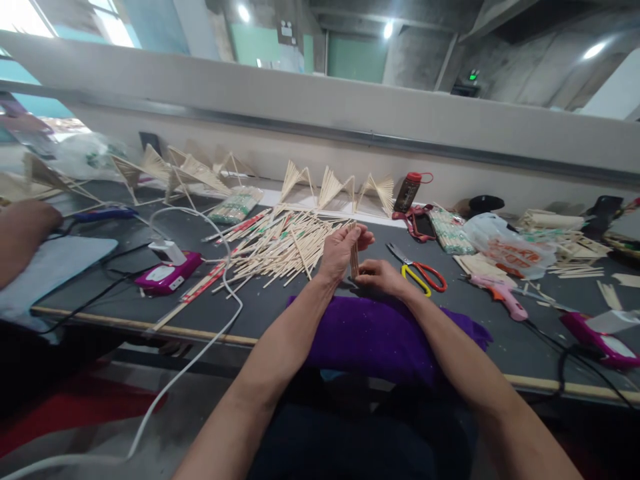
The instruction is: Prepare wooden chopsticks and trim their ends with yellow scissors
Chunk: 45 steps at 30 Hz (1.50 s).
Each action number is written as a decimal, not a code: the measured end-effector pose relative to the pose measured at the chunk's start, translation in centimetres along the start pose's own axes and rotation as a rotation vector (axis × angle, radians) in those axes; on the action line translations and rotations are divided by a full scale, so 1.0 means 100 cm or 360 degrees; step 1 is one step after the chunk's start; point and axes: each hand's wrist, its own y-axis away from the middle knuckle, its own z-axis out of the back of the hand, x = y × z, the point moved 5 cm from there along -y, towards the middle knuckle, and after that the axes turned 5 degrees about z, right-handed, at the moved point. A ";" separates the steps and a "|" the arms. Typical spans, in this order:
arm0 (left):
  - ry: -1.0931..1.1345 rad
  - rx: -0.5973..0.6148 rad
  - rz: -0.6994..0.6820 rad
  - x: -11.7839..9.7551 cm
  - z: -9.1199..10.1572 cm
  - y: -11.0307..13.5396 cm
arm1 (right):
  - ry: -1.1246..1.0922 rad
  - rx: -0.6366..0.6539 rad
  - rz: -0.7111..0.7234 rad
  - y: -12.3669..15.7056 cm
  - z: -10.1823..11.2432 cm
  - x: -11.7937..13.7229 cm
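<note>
A small bundle of wooden sticks (pixel 355 259) stands upright between my hands, just above the table. My left hand (pixel 341 250) is wrapped round its upper part. Lower down, the fingers of my right hand (pixel 379 276) are closed at the bundle's bottom end. Left of my hands lies a large loose pile of wooden sticks (pixel 280 250). To the right, pliers-like cutters (pixel 417 268) with one red and one yellow handle rest on the table. A purple cloth (pixel 370 333) lies under my forearms along the table's front edge.
Stick-built twisted models (pixel 333 190) stand along the back wall. A brown bottle (pixel 407 192) with a red lid, a plastic bag (pixel 510 245) and a pink glue gun (pixel 500 293) are on the right. A white cable (pixel 235 300) loops past a magenta power strip (pixel 170 272). Another person's hand (pixel 27 230) is far left.
</note>
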 end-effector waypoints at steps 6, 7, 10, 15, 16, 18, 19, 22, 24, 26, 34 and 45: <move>0.0037 -0.0136 0.0015 0.004 0.012 -0.012 | 0.0672 -0.0704 -0.0145 0.042 0.095 -0.017; 0.0047 -0.0151 0.0005 0.005 0.015 -0.016 | 0.0840 -0.0745 -0.0236 0.054 0.108 -0.022; 0.0041 -0.0176 -0.0029 0.010 0.021 -0.025 | 0.1261 -0.0649 -0.0644 0.083 0.128 -0.040; -0.0100 -0.0055 -0.0106 0.016 0.014 -0.026 | 0.1331 -0.0387 -0.0884 0.095 0.120 -0.060; -0.0131 0.0003 -0.0111 0.018 0.010 -0.023 | 0.1339 -0.0361 -0.0873 0.093 0.117 -0.061; -0.0185 0.0109 -0.0113 0.022 0.001 -0.018 | 0.1389 -0.0311 -0.0851 0.090 0.114 -0.061; -0.0206 0.0150 -0.0113 0.024 -0.003 -0.017 | 0.1416 -0.0275 -0.0845 0.089 0.113 -0.060; -0.0224 0.0209 -0.0106 0.027 -0.009 -0.015 | 0.1474 -0.0196 -0.0897 0.088 0.113 -0.062; -0.0210 0.0205 -0.0085 0.027 -0.008 -0.016 | 0.1494 -0.0159 -0.0947 0.088 0.112 -0.065; -0.0192 0.0178 -0.0051 0.026 -0.006 -0.017 | 0.1522 -0.0144 -0.0975 0.087 0.111 -0.066; -0.0064 0.0100 0.0068 0.013 0.001 -0.013 | 0.1575 -0.0372 -0.0983 0.085 0.111 -0.056; -0.0365 0.0219 -0.0198 0.001 -0.004 0.000 | 0.0239 -0.1142 -0.0158 0.081 0.114 -0.031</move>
